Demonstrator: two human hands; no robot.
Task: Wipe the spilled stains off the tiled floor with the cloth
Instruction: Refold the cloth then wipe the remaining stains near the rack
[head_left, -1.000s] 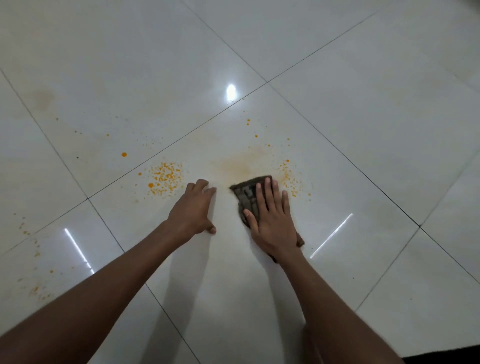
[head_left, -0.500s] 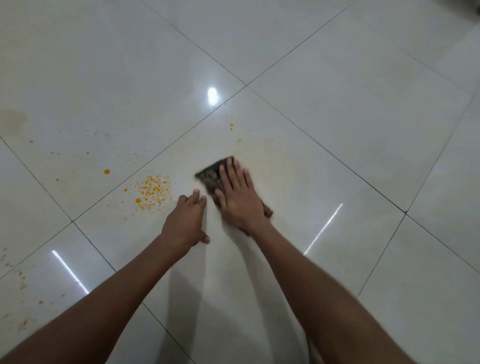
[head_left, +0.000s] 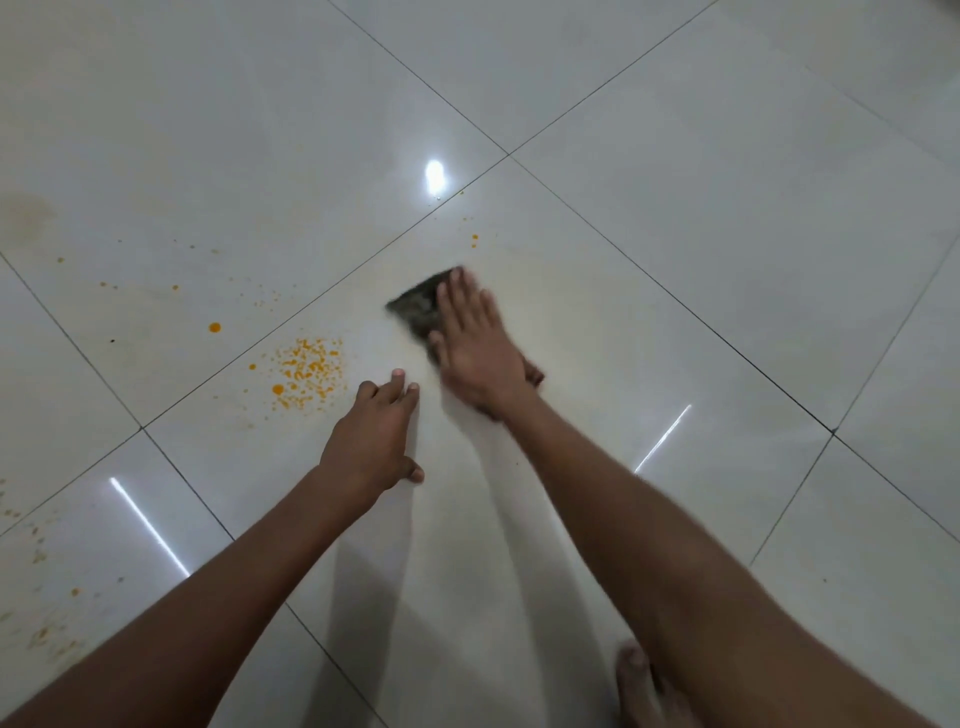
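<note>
Right hand (head_left: 475, 343) flat on cloth (head_left: 415, 306), swept the right-side specks away; left hand (head_left: 374, 436) braces flat; orange patch (head_left: 306, 371) remains.

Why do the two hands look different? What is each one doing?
The right hand lies flat on the dark cloth, pressing it to the floor; the left hand holds nothing and rests its fingertips on bare tile. The right hand looks blurred, the left hand sharp. The left hand sits nearer the orange splatter. Both touch the same tile.
</note>
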